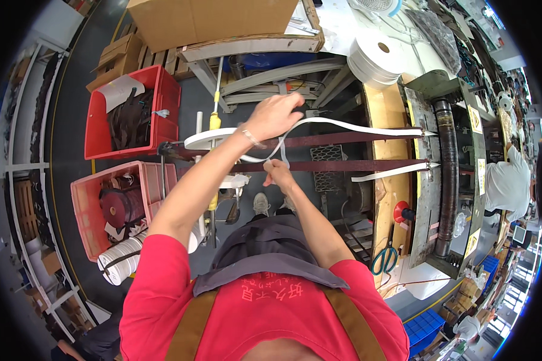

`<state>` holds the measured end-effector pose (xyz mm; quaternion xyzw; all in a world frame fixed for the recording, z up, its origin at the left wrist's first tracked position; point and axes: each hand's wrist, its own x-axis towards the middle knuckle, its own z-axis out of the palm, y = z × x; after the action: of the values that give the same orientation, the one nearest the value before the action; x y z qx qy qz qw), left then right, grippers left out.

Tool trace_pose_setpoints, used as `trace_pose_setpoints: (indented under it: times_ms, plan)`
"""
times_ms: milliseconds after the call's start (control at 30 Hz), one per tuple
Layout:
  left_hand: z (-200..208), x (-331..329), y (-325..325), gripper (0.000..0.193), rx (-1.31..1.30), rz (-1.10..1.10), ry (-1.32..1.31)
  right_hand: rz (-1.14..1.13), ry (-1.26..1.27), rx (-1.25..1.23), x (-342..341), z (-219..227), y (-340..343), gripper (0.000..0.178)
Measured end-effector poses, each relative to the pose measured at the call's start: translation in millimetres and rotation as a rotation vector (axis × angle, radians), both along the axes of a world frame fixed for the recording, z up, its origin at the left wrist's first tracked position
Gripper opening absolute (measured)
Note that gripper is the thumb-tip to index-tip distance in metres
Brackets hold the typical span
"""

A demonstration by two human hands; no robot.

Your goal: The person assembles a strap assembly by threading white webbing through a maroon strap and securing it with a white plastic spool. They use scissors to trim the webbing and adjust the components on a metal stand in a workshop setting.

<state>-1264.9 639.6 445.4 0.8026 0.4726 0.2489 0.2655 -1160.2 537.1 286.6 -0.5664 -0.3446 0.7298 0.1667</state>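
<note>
My left hand (275,115) reaches out above the straps with its fingers curled; whatever lies in them is hidden. Closer to my body, my right hand (279,174) pinches a narrow white strip (337,123) that curves over to the machine on the right. A pale short length hangs between my two hands. Two dark maroon straps (343,166) run across in front of me into the machine (445,174). A second white strip (391,172) lies over the nearer strap. Left of my hands, a flat white coil (208,139) sits beside a rod stand, partly behind my left forearm.
Red crates (165,99) with dark straps and a maroon roll stand at left, near a white roll (120,262). A big white spool (376,60) rests on the far-right table. Green-handled scissors (384,259) lie on the wooden board (382,210). Another person (507,186) is at far right.
</note>
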Motion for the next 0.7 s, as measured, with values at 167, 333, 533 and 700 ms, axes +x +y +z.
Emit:
trace_pose_setpoints:
  times_ms: [167, 333, 533, 700]
  plan:
    - [-12, -74, -57, 0.020, -0.393, -0.256, 0.314, 0.313, -0.525, 0.319, 7, 13, -1, 0.045]
    - [-41, -102, -108, 0.017, -0.359, -0.012, 0.282, 0.337, -0.391, 0.744, -11, 42, -24, 0.054]
    - [-44, -118, -146, 0.017, -0.036, 0.231, 0.162, -0.144, 0.388, 0.361, -40, 15, -40, 0.026]
    - [-48, -131, -157, 0.016, 0.015, 0.248, 0.128, -0.440, 0.703, -0.021, -19, 18, -42, 0.012]
